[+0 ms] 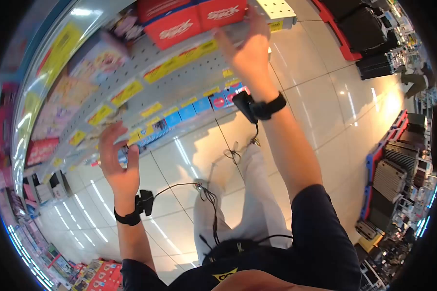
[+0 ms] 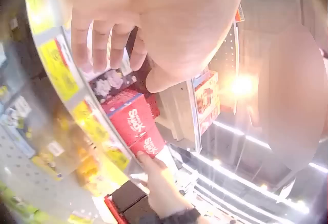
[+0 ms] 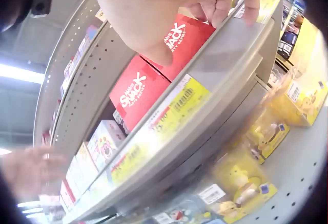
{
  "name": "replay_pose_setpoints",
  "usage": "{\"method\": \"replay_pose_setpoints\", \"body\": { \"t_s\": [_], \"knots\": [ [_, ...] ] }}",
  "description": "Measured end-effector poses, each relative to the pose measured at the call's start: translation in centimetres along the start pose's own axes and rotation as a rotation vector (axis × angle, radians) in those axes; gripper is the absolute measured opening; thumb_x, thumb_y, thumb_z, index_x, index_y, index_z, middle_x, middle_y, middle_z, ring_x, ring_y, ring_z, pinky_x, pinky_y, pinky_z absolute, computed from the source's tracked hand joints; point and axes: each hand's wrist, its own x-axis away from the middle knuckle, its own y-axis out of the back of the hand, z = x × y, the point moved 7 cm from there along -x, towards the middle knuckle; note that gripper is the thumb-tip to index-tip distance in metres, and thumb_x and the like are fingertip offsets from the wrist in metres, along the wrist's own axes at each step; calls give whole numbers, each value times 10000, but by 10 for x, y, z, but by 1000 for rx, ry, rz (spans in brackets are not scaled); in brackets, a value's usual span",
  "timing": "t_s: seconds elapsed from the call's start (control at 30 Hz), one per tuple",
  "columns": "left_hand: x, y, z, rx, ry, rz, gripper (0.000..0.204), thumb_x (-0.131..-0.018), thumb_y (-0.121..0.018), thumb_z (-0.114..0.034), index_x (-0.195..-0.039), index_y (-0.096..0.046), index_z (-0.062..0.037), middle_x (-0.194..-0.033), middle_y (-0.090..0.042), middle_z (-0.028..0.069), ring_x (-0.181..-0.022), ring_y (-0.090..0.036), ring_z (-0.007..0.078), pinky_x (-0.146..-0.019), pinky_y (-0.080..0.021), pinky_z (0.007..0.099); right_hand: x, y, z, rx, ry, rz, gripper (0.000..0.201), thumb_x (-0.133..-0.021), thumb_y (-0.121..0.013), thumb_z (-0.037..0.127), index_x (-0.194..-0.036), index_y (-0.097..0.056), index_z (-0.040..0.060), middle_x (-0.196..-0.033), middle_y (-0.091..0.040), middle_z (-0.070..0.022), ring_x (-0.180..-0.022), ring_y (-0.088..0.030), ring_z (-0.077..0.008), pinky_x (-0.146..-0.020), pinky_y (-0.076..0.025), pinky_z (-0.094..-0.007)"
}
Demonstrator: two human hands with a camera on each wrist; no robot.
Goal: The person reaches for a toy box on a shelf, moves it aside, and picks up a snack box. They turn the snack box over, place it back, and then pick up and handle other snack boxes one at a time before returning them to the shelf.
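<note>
Two red snack boxes [image 1: 175, 32] with white lettering stand side by side on the grey perforated shelf [image 1: 137, 53]. My right hand [image 1: 251, 53] is at the right-hand red snack box [image 1: 222, 12]. In the right wrist view its thumb lies over the front of that box, and its other fingers bend round the far side, close to the shelf lip. My left hand [image 1: 115, 157] holds nothing. It hovers in front of the shelves, left of the red boxes, with fingers loosely bent and thumb apart.
Yellow price tags [image 3: 190, 97] line the shelf edge. Illustrated boxes [image 3: 106, 141] stand left of the red ones. On a lower level are yellow packaged figures [image 3: 240, 183]. Suitcases [image 1: 390, 177] stand across the tiled floor [image 1: 320, 97]. Cables [image 1: 210, 196] hang between my wrists and waist.
</note>
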Motion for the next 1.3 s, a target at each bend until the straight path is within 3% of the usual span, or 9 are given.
{"method": "replay_pose_setpoints", "body": {
  "t_s": [0.1, 0.17, 0.37, 0.63, 0.7, 0.87, 0.93, 1.03, 1.3],
  "knots": [
    [-65, -46, -47, 2, -149, -104, 411, -964, -697, -174, -1337, -589, -38, -1443, -540, 133, -1256, -570, 249, -989, -496, 368, 0, 8, 6, 9, 134, -32, 816, -750, -843, 297, -1395, -479, -46, -1320, -566, -220, -1210, -498, -440, -1044, -414, -524],
    [-92, -67, -59, -66, -53, -218, 512, -968, -696, -194, -1416, -531, -10, -1459, -531, 159, -1287, -538, 258, -1083, -417, 395, 5, 11, 6, -32, 130, -45, 805, -735, -844, 270, -1389, -489, -37, -1321, -569, -208, -1201, -498, -436, -1032, -421, -522],
    [-122, -113, -58, -24, 1, -152, 591, -963, -713, -203, -1443, -475, 46, -1428, -535, 186, -1304, -500, 260, -1140, -332, 385, 2, 15, 5, -146, 79, -64, 755, -720, -826, 162, -1392, -513, 16, -1280, -597, -166, -1167, -517, -402, -983, -441, -508],
    [-119, -111, -78, 10, -126, -192, 646, -926, -732, -88, -1475, -419, 44, -1395, -540, 163, -1310, -491, 243, -1133, -342, 385, -2, 18, 8, -233, 117, -89, 693, -687, -835, 56, -1347, -635, 132, -1249, -644, -113, -1105, -551, -345, -927, -477, -433],
    [-118, -102, -74, 76, -134, -277, 663, -919, -686, 22, -1501, -368, 39, -1441, -520, 158, -1336, -511, 225, -1114, -394, 358, -9, 22, 10, -261, 137, -128, 631, -712, -803, 40, -1317, -641, 118, -1229, -633, -117, -1090, -551, -353, -918, -475, -452],
    [-131, -92, -77, 129, -118, -202, 684, -904, -708, 35, -1498, -370, 45, -1425, -514, 156, -1285, -549, 225, -1080, -438, 354, -27, 29, 10, -383, 160, -242, 610, -735, -774, 27, -1319, -612, 98, -1205, -620, -151, -1060, -588, -404, -880, -507, -487],
    [-136, -92, -76, 114, -108, -188, 711, -888, -721, 53, -1502, -364, 50, -1423, -506, 155, -1265, -555, 226, -1070, -446, 350, -36, 19, 10, -424, 135, -72, 528, -871, -712, 28, -1367, -534, -5, -1283, -572, -216, -1070, -634, -394, -929, -524, -434],
    [-140, -93, -76, 179, -135, -234, 696, -902, -713, 45, -1507, -369, 51, -1443, -489, 163, -1291, -543, 235, -1076, -444, 350, -47, 9, 3, -475, 32, 16, 558, -850, -671, 5, -1389, -526, 14, -1269, -556, -227, -1081, -602, -462, -917, -524, -465],
    [-136, -106, -63, 347, -103, -159, 865, -882, -768, -21, -1580, -258, 19, -1525, -443, 192, -1403, -465, 295, -1140, -393, 410, -44, 10, 0, -479, 48, 85, 601, -848, -599, -21, -1435, -504, 69, -1273, -574, -240, -1105, -609, -458, -940, -526, -470]
  ]
}}
